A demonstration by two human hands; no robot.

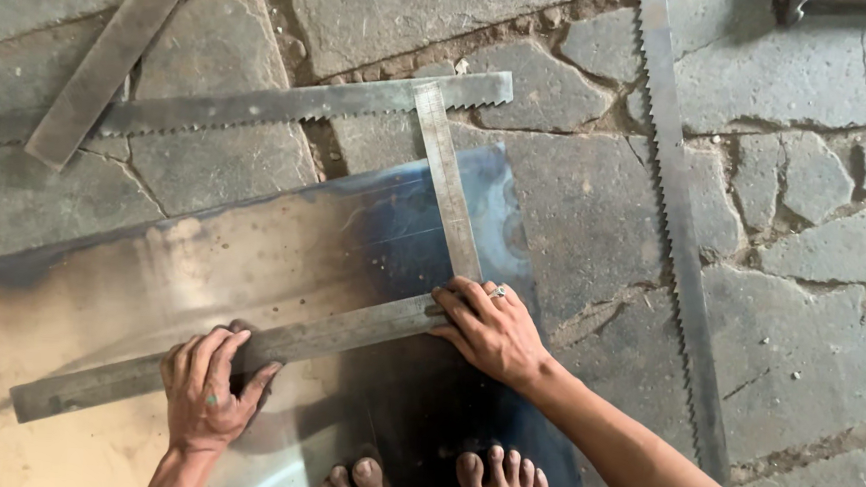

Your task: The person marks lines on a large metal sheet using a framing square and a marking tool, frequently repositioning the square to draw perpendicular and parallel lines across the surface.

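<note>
On sheet metal (pixel 252 253), steel square (pixel 348 329), long arm pointing left, hands pressing

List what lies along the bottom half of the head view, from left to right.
Left hand on the steel square's long arm → bare feet on the metal sheet → right hand at the square's corner → long saw blade on the stone floor.

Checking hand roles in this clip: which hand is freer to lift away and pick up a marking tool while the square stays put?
Probably the left hand: it presses only the long arm's outer stretch. The right hand pins the steel square at its corner on the metal sheet, steadying both arms.
</note>
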